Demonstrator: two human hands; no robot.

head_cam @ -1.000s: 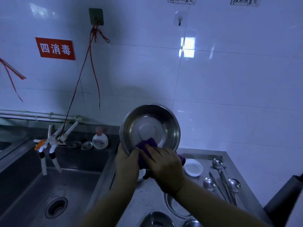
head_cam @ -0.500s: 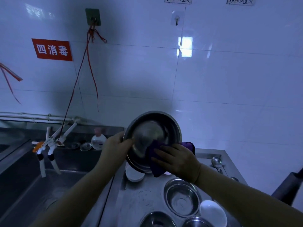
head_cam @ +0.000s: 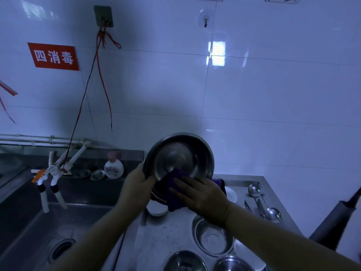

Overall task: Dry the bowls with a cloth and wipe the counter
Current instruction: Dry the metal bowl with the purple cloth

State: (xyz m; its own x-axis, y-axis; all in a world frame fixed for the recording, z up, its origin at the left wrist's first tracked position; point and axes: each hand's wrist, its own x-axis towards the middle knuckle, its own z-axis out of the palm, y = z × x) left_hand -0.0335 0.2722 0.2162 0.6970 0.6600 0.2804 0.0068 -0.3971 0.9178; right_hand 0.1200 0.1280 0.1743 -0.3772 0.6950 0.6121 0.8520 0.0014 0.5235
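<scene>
I hold a large steel bowl tilted up in front of the wall, its inside facing me. My left hand grips its left rim. My right hand presses a purple cloth against the bowl's lower inside and over its rim. On the steel counter below lie more steel bowls, one at the front edge, and a small white bowl.
A deep steel sink with a drain lies at the left, taps hanging over it. A soap bottle stands on the back ledge. Ladles and spoons lie at the counter's right. A dark handle juts in at far right.
My left hand shifted from the bowl's lower edge to its left rim. The right hand kept rubbing the cloth around the lower inside. The bowl sits lower in view.
</scene>
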